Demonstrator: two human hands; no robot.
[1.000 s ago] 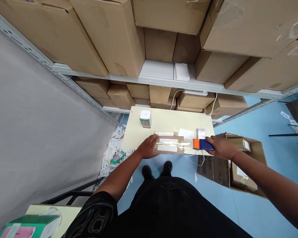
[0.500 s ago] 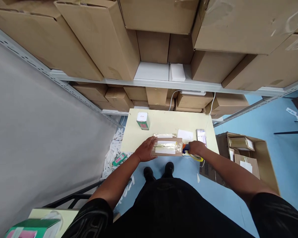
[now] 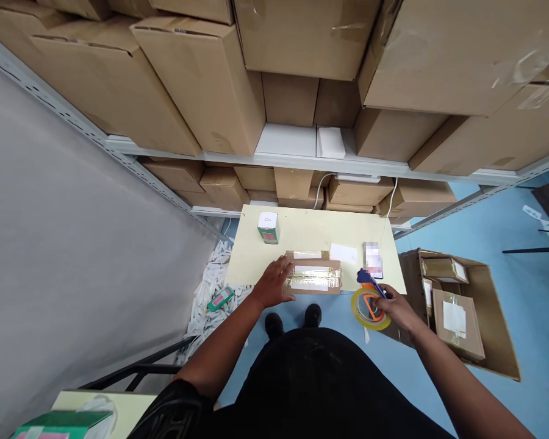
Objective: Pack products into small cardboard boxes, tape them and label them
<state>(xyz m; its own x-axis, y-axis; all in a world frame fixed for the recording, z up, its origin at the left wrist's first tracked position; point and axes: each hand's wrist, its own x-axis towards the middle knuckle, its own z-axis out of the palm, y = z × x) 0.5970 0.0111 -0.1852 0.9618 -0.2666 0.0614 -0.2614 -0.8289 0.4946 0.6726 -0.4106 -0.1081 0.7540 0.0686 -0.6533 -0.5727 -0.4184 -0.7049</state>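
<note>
A flat brown parcel [image 3: 315, 276] with a white label and shiny clear tape across its top lies at the near edge of a small pale yellow table [image 3: 302, 235]. My left hand [image 3: 277, 281] rests flat on the parcel's left end, fingers spread. My right hand [image 3: 391, 305] is closed on a tape dispenser [image 3: 369, 301] with a blue and orange body and a yellowish roll, held off the table's near right corner, apart from the parcel.
A small green and white box [image 3: 268, 227], a white slip [image 3: 344, 252] and a phone [image 3: 373, 258] lie on the table. An open carton [image 3: 457, 308] of parcels stands on the blue floor at right. Shelves of cardboard boxes [image 3: 210, 79] rise behind. White scraps [image 3: 210, 280] litter the floor at left.
My right hand drew the tape dispenser left to the parcel's right end, then pulled it back down and right, off the table edge. My left hand stayed on the parcel.
</note>
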